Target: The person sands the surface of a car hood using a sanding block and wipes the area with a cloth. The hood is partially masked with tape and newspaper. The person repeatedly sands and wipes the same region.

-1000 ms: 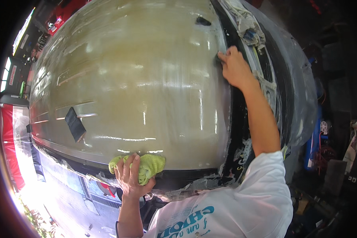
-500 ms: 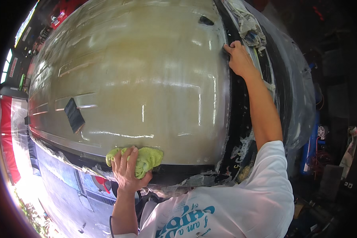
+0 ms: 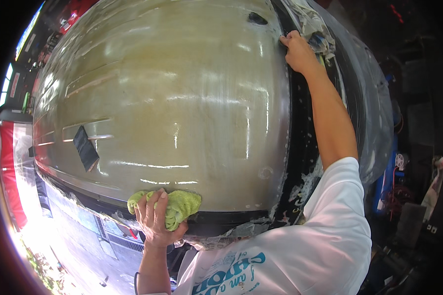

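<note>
A large glossy beige car hood (image 3: 172, 103) fills the view, wet and shiny. My left hand (image 3: 153, 219) presses a yellow-green cloth (image 3: 179, 206) against the hood's near edge. My right hand (image 3: 298, 49) reaches far across to the hood's right rim, fingers curled on the dark edge beside crumpled masking paper and clear plastic sheeting (image 3: 364, 98).
A dark rectangular patch (image 3: 85, 147) sits on the hood's left part and a small dark oval (image 3: 257, 18) near the far right corner. Masking paper (image 3: 231, 233) lines the front edge. A red panel (image 3: 7, 177) stands at left, dim workshop clutter at right.
My right hand has slid further along the hood's right edge, away from me. My left hand keeps the cloth at the near edge, shifted only slightly.
</note>
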Motion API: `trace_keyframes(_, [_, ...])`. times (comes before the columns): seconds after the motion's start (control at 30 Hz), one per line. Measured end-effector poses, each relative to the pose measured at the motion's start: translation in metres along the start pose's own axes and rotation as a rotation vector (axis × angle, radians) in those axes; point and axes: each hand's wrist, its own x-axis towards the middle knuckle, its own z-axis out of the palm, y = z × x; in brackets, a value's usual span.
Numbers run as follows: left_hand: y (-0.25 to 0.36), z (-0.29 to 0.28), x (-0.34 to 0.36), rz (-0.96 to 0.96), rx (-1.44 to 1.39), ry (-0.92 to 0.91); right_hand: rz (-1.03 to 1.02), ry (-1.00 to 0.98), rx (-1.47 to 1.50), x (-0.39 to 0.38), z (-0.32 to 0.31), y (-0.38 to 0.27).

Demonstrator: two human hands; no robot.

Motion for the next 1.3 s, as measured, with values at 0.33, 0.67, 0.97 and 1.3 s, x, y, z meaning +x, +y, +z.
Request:
trace_keyframes(0.33, [-0.001, -0.002, -0.007, 0.013, -0.005, 0.0, 0.157, -0.079, 0.145, 0.032, 0.019, 0.009])
trace_keyframes(0.67, [0.0, -0.004, -0.009, -0.016, 0.008, 0.008, -0.057, -0.025, -0.004, -0.004, 0.021, -0.005])
trace_keyframes(0.97, [0.009, -0.008, 0.003, -0.029, -0.033, 0.028, -0.016, -0.076, 0.08, -0.145, -0.028, -0.053])
trace_keyframes(1.3, [0.011, -0.008, 0.001, -0.067, -0.029, -0.006, -0.007, -0.053, 0.085, -0.22, -0.047, -0.083])
